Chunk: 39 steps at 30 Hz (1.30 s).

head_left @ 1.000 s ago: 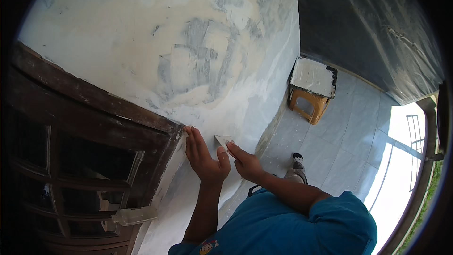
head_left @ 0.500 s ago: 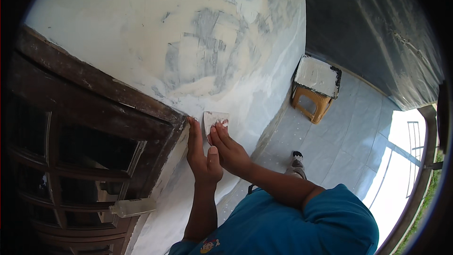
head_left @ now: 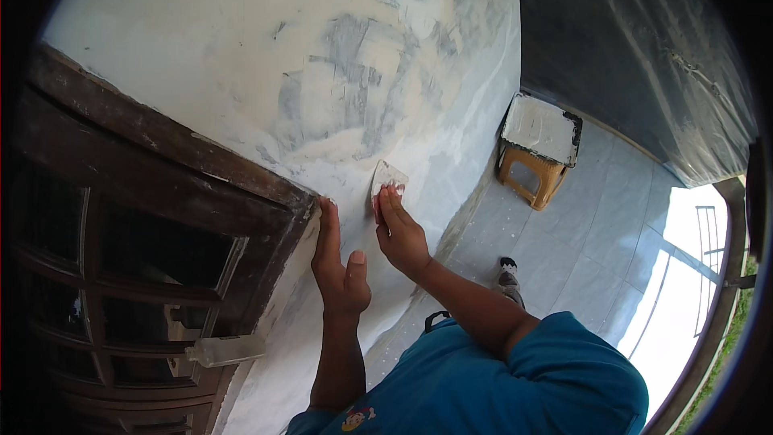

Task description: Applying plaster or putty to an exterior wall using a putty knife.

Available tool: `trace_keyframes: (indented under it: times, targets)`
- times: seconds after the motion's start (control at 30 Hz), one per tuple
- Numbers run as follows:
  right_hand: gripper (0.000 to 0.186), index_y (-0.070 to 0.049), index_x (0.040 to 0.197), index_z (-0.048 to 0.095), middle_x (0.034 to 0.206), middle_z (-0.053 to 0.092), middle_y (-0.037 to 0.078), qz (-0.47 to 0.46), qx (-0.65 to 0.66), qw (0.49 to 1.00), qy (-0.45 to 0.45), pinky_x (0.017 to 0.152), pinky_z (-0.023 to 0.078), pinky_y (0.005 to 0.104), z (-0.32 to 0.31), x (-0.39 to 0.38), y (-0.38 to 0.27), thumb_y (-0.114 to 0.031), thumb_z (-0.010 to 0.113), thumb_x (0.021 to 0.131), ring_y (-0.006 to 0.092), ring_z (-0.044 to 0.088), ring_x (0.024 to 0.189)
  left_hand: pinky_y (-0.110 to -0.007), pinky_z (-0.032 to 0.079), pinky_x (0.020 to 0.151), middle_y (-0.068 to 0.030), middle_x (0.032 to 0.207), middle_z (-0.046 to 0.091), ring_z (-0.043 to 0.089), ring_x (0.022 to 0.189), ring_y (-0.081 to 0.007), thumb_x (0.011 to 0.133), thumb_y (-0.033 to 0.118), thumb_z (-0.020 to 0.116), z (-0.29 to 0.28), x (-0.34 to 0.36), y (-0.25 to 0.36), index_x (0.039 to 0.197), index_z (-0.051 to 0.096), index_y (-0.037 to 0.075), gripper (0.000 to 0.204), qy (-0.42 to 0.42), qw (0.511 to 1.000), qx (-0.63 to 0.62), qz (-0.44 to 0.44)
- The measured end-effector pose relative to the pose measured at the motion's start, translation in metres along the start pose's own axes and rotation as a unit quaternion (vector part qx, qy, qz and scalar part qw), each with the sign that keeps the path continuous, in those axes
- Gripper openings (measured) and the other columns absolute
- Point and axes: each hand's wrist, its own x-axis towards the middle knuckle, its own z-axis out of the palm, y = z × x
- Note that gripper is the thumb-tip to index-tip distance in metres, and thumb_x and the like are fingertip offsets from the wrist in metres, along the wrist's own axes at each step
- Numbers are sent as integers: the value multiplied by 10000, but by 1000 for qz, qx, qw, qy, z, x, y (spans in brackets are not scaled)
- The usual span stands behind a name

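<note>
Scraper (head_left: 391,171), pinched by right hand (head_left: 402,240), blade beyond its fingers (head_left: 392,205), long axis roughly along them; left hand (head_left: 341,272), thumb spread, farther off, just beside door frame (head_left: 233,167).

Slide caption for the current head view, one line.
Right hand holding a putty knife at a patchily coated wall, left hand open beside the dark wooden frame.

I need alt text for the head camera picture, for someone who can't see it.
A person's right hand holds a flat scraper at a patchy wall, while the open left hand is near the corner of a dark wooden door frame. To the right, a smeared tray sits on a yellowish stool on grey floor tiles.
</note>
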Motion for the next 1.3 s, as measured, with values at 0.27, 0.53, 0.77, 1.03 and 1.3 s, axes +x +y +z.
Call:
trace_keyframes:
  times: [0.27,0.53,0.77,1.03,1.3]
  targets:
    - [462,-69,1352,566,680,626,156,161,-30,980,112,517,457,298,-94,76,90,-20,507,896,155,529,500,-444,249,1162,-314,1503,323,302,1426,-416,922,318,435,1,-5,-1,1444,339,-104,679,17,999,19,23]
    - [616,5,1449,378,1343,537,249,45,-68,994,73,939,512,383,-33,109,55,-7,528,852,371,552,1220,-450,252,1162,-311,1509,315,301,1428,-413,913,307,446,4,-1,-4,1445,342,-97,676,2,999,35,8]
    - [525,-35,1396,488,1092,666,218,35,60,994,-80,835,538,352,-63,-18,14,6,550,877,301,668,988,-458,255,1159,-314,1509,314,301,1427,-419,897,296,438,0,-2,0,1451,328,-98,688,-3,999,48,4]
    - [481,-10,1351,518,1252,612,212,163,3,975,154,918,525,369,-56,133,123,24,505,872,337,636,1093,-442,241,1167,-290,1510,336,312,1431,-381,886,276,418,7,-1,2,1435,362,-103,669,7,999,34,10]
    - [506,-39,1355,544,1214,644,204,134,137,966,-176,899,521,331,-56,-65,0,31,578,855,297,661,1082,-456,257,1159,-317,1503,320,301,1423,-427,901,326,440,-8,-4,-8,1455,320,-101,709,-11,1000,-8,17]
